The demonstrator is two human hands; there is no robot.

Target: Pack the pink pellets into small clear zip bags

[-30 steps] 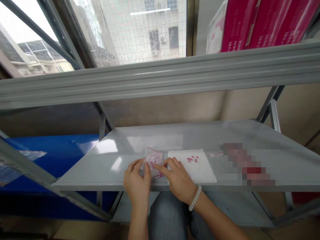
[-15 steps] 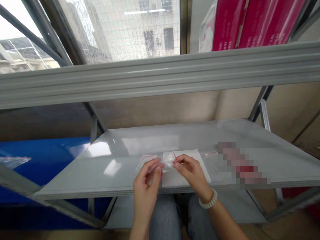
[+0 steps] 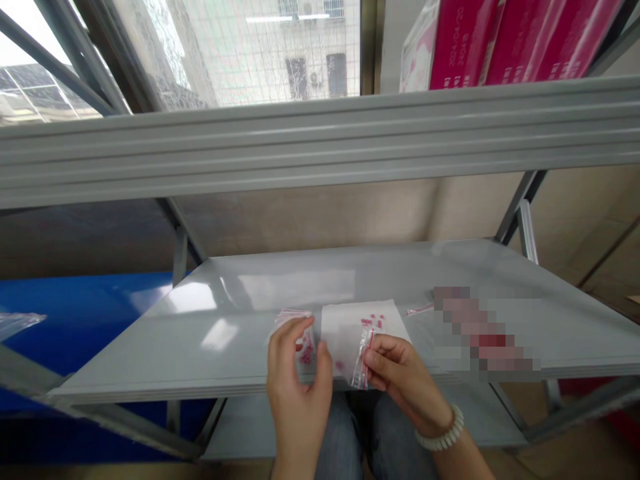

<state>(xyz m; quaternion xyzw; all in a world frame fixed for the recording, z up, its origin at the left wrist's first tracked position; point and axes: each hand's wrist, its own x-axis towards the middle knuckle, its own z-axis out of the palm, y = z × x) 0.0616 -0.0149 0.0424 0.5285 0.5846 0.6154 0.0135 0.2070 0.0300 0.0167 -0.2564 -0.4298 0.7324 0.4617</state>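
Note:
My right hand [image 3: 400,373] pinches a small clear zip bag [image 3: 361,363] with a red seal line, held in front of a white sheet of paper [image 3: 333,320]. Several small red pieces [image 3: 374,321] lie on the sheet near its far edge; they are too small to name. My left hand [image 3: 300,373] is open, thumb and fingers apart. Beyond its fingers, on the shelf, is another clear zip bag [image 3: 307,350] with several small red pieces in it, partly hidden by that hand.
The grey shelf [image 3: 165,353] holds a clear bag [image 3: 420,327] and a pixelated pinkish object [image 3: 480,330] on the right. A thick grey shelf beam [image 3: 320,150] crosses above, with magenta boxes [image 3: 520,47] standing on the upper level. A blue surface [image 3: 90,320] lies at left.
My right hand has brought the zip bag down and nearer to me, turning it lengthwise. My left fingers have spread apart. The red pieces on the paper have come into view.

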